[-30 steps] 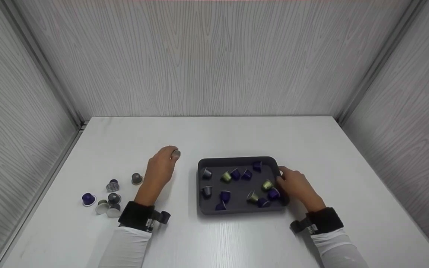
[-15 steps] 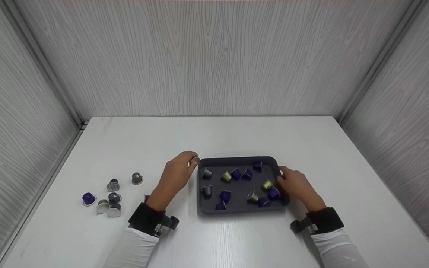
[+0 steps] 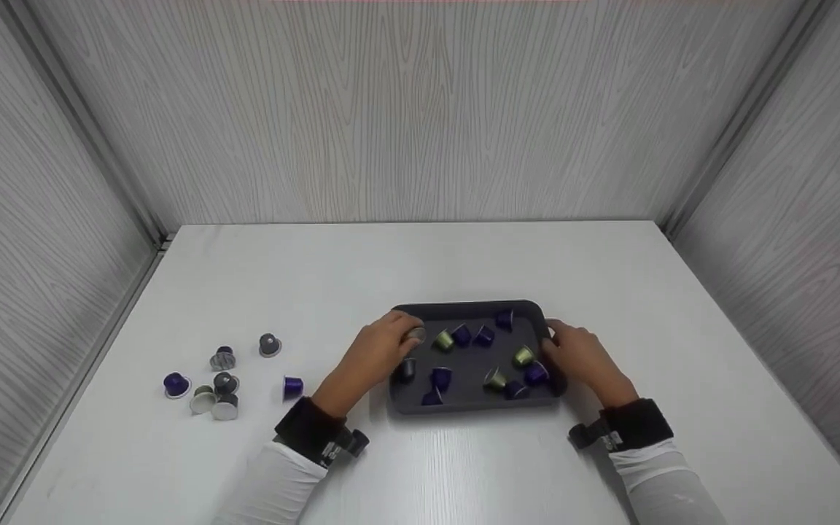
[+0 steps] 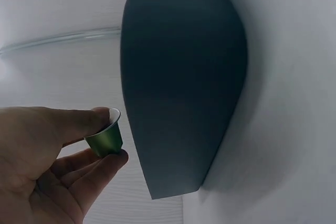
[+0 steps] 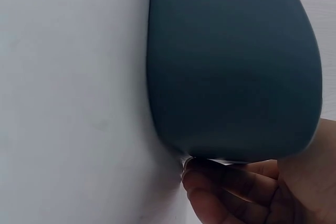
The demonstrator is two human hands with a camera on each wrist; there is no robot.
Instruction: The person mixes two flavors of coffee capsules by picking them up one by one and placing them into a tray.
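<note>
My left hand (image 3: 380,350) is over the left rim of a dark grey tray (image 3: 475,405). Its thumb and fingertips pinch a green coffee capsule (image 4: 106,139), whose pale foil rim faces the thumb in the left wrist view. At the opposite end, my right hand (image 3: 586,361) grips the tray's right side, with curled fingers (image 5: 252,187) against the outer wall. Inside the tray lie several coffee capsules: purple ones such as this capsule (image 3: 441,378), green ones such as this capsule (image 3: 523,356), and a dark grey capsule (image 3: 406,369) near the left hand.
Left of the tray, several capsules lie loosely grouped on the white table (image 3: 420,474), among them a purple capsule (image 3: 176,383) and a grey capsule (image 3: 269,344). Another purple capsule (image 3: 292,387) lies beside the left wrist. Panelled walls (image 3: 420,109) enclose the table's back and sides.
The left hand has moved right with the green capsule, from beside the tray to over its left rim. A purple capsule behind the left wrist has come into view. The right hand stays put.
</note>
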